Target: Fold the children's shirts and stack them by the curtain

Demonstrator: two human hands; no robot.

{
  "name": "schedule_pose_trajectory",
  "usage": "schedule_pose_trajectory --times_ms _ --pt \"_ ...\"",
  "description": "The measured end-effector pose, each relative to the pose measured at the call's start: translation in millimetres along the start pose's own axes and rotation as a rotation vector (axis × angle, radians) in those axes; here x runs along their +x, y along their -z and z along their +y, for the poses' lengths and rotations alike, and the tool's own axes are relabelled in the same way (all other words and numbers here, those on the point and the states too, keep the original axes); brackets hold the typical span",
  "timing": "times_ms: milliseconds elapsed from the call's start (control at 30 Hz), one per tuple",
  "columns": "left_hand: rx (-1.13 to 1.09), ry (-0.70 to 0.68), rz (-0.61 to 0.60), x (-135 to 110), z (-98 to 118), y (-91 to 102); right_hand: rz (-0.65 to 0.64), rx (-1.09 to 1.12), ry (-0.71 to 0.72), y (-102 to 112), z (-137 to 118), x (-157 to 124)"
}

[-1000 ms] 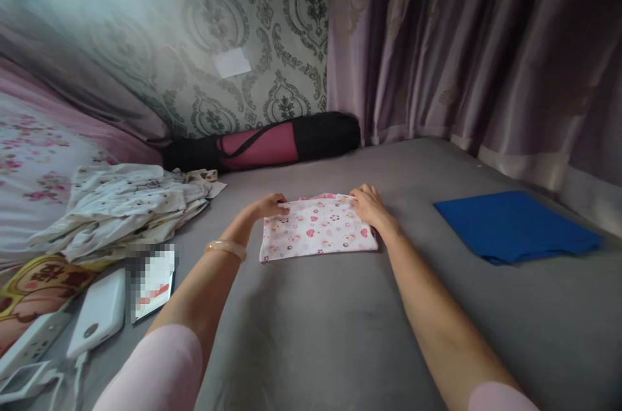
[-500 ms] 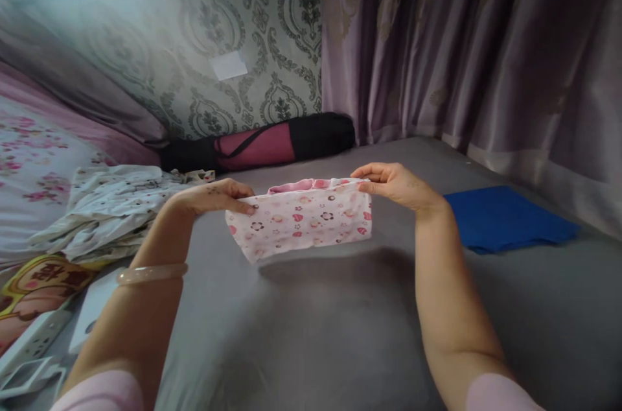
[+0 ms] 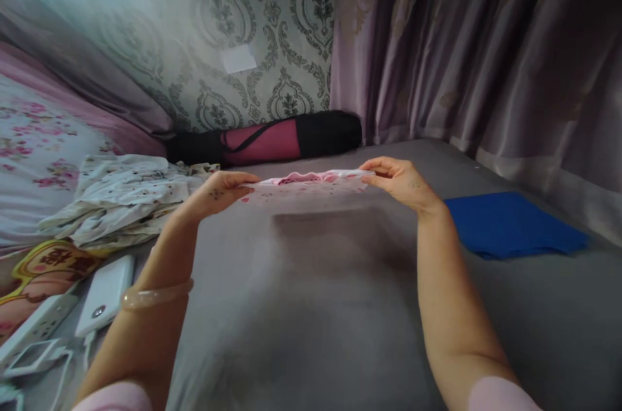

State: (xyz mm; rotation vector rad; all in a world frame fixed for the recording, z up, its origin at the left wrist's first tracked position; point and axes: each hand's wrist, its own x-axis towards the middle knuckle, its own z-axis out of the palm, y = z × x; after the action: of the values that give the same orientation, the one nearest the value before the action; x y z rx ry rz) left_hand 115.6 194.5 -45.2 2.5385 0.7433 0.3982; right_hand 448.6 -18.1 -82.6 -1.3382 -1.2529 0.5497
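A pale pink printed garment [image 3: 311,181], folded, is stretched level between my two hands above the grey bed sheet [image 3: 301,333]. Its pink ribbed edge shows along the top, and its printed face is tipped nearly flat and blurred. My left hand [image 3: 226,192] pinches the left corner between thumb and fingers. At the opposite corner my right hand [image 3: 396,181] grips the cloth the same way. Beneath the garment its shadow falls on the sheet. What kind of garment it is, I cannot tell.
To the right lies a folded blue cloth [image 3: 515,224]. A black and pink long bag [image 3: 265,141] rests against the wall. At left are a crumpled patterned cloth [image 3: 131,194], a white power bank [image 3: 107,291] with a cable, and a power strip [image 3: 39,327].
The garment has swung from hanging with its printed front showing to nearly flat. Both hands still grip its corners. The view has shifted slightly, and more of the power bank shows.
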Motion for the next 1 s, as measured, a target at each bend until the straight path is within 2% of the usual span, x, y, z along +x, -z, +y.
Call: schedule_pose_trajectory --times_ms 67,200,267,367,500,567,667,733,800,867,933,1000 --pt "0.041 -0.058 -0.051 -13.2 -6.5 -18.1 -0.193 -0.050 -0.089 2.9 6.7 -2.2" --pt "0.033 -0.150 -0.292 -42.5 -21.8 -61.0 -0.596 -0.143 -0.335 3.3 24.9 -2.7" --pt "0.007 -0.149 -0.346 -54.5 -27.8 -76.3 -0.725 -0.172 -0.385 1.0 31.0 -1.3" --pt "-0.002 -0.130 -0.358 -65.5 -29.8 -85.2 -0.812 -0.228 -0.386 -2.0 34.2 0.4" --pt "0.031 -0.074 -0.396 -70.9 -15.7 -79.5 -0.842 -0.277 -0.439 -3.1 33.6 -1.2" --pt "0.035 -0.031 -0.416 -71.7 -5.0 -74.8 -0.818 -0.294 -0.491 -3.6 33.3 -2.0" --pt "0.017 0.041 -0.385 -70.1 5.4 -72.9 -0.691 -0.391 -0.510 -8.5 34.1 0.0" --pt "0.018 0.058 -0.288 -65.3 5.4 -78.5 -0.570 -0.512 -0.444 -18.6 35.7 3.2" --pt "0.041 0.047 -0.168 -56.8 1.5 -90.6 -0.479 -0.660 -0.372 -36.9 38.5 5.6" --pt "0.071 0.013 -0.067 -45.5 -2.8 -107.9 -0.448 -0.815 -0.302 -62.9 42.5 4.6" --pt "0.108 -0.058 -0.030 -33.6 -4.3 -127.3 -0.468 -0.932 -0.196 -92.5 47.3 -0.7" --pt "0.173 -0.116 -0.051 -23.9 -1.9 -145.6 -0.509 -1.000 -0.108 -119.9 51.8 -9.0"
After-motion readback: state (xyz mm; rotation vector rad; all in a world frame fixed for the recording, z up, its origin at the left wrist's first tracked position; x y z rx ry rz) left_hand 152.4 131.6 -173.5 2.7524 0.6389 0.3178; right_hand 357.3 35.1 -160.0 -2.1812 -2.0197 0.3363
